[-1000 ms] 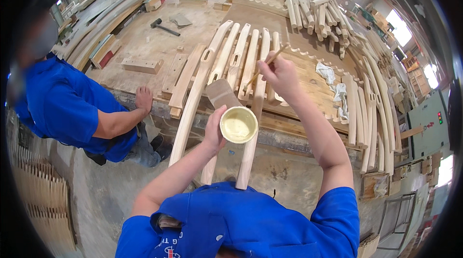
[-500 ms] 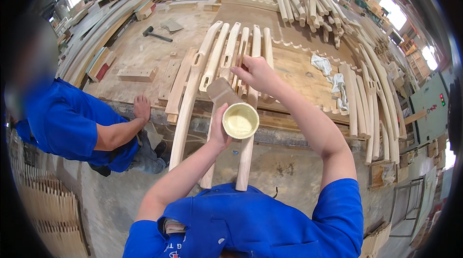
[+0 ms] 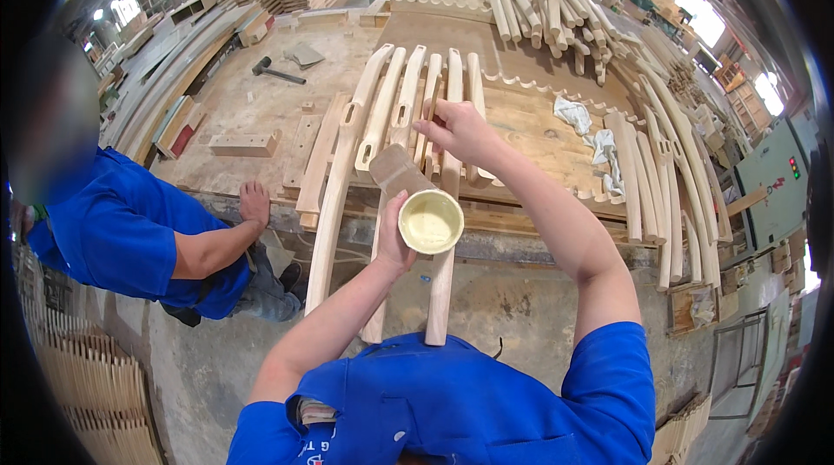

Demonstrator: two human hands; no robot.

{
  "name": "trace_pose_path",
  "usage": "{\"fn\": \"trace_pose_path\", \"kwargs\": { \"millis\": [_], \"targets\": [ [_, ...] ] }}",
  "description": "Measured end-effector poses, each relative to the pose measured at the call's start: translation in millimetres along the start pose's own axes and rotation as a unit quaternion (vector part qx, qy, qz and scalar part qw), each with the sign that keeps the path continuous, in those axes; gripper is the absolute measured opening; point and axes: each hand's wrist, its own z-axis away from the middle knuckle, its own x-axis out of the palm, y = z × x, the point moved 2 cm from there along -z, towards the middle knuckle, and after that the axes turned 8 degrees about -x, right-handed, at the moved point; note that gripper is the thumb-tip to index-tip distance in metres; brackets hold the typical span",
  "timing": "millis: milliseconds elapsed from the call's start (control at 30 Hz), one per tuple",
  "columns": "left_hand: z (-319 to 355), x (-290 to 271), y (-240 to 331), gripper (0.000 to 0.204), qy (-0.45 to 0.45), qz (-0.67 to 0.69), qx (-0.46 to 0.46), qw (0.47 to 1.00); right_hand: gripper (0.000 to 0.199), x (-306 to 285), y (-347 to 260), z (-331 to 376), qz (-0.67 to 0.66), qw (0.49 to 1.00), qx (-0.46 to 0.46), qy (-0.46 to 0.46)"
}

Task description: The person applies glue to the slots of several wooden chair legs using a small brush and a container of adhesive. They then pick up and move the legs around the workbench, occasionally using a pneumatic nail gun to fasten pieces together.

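My left hand is wrapped round the side of a round cup with pale yellow, creamy stuff inside. Behind the cup, a flat brown piece sticks out; whether my fingers also hold it is hidden. My right hand is closed in a pinch over the wooden parts, on what looks like a thin brown stick. Several pale wooden legs with slots near their bends lie side by side under my hands, some jutting past the bench's near edge.
A co-worker in a blue shirt stands at the left, one hand on the workbench. A black mallet and a wooden block lie there. White rags, more legs and a leg pile are to the right.
The view has shifted slightly. My hands keep nearly the same places, the left round the cup and the right pinched above the wooden legs.
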Motion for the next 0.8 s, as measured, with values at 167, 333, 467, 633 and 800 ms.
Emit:
{"fn": "trace_pose_path", "kwargs": {
  "millis": [167, 333, 467, 633, 800],
  "targets": [
    [-0.6, 2.6, 1.1, 0.035, -0.005, 0.011, 0.002, 1.000, 0.028, 3.5, -0.5, 3.6, 0.090, 0.995, -0.051, 0.000],
    [-0.1, 2.9, 2.0, 0.036, -0.006, 0.010, 0.000, 1.000, 0.029, 10.9, -7.4, 8.1, 0.032, 0.998, 0.052, -0.026],
    [0.9, 5.5, 1.0, 0.036, 0.007, 0.017, -0.004, 1.000, 0.033, -5.1, -3.5, 6.2, 0.046, 0.996, 0.080, -0.020],
    [-0.4, 4.7, -0.1, 0.035, 0.005, -0.011, 0.029, 1.000, 0.027, -20.1, -9.4, -3.5, 0.171, 0.982, -0.022, -0.082],
    [-2.7, -2.8, 0.9, 0.032, 0.048, -0.040, 0.052, 0.997, 0.017, -31.5, -20.4, 0.8, 0.084, 0.990, -0.035, -0.109]
  ]
}}
